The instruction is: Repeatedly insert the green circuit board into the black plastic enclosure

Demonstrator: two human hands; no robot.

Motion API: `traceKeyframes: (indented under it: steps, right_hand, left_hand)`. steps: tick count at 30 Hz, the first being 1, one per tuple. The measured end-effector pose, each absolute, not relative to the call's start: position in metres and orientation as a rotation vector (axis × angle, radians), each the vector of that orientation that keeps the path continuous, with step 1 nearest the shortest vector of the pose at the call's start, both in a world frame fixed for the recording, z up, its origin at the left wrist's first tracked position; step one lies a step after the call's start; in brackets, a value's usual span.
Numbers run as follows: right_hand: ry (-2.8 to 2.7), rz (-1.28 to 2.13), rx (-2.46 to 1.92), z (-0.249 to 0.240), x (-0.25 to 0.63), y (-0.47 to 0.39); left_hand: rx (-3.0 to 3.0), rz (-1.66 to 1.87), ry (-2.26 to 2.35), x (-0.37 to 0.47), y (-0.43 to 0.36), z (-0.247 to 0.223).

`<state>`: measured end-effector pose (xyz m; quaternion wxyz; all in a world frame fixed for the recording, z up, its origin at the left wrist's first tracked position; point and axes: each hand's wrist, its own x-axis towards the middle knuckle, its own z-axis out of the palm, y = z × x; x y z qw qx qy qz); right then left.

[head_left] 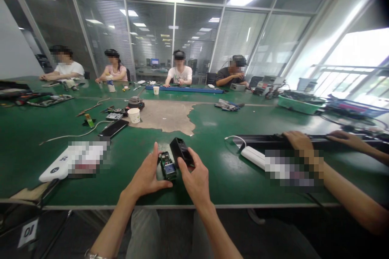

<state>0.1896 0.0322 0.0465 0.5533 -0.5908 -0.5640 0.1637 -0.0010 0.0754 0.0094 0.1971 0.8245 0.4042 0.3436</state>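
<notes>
A small green circuit board with a bluish screen [168,166] lies on the green table between my hands. My left hand [147,176] is beside it on the left, fingers and thumb spread around its edge, with the thumb near its lower end. A black box-shaped housing [180,149] stands tilted just right of the board's upper end. My right hand [196,176] has its thumb and fingers around the lower right part of this housing, gripping it. The right fingertips are partly hidden behind the housing.
A white power bank [59,166] and black phone [114,128] lie left, near a paper cup [134,115]. At right, a neighbour's hands [299,141] rest on a long black bar [267,141]. Several people sit across the table [212,123].
</notes>
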Motion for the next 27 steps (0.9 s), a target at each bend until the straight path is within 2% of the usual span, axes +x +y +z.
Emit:
traceKeyframes:
  steps: [12, 27]
  right_hand:
    - [-1.642, 0.163, -1.452, 0.034, 0.152, 0.029]
    - [-1.714, 0.034, -1.542, 0.004, 0.153, 0.006]
  left_hand:
    - [2.373, 1.048, 1.052, -0.004, 0.077, 0.006]
    - [2.452, 0.971, 1.069, -0.004, 0.078, 0.008]
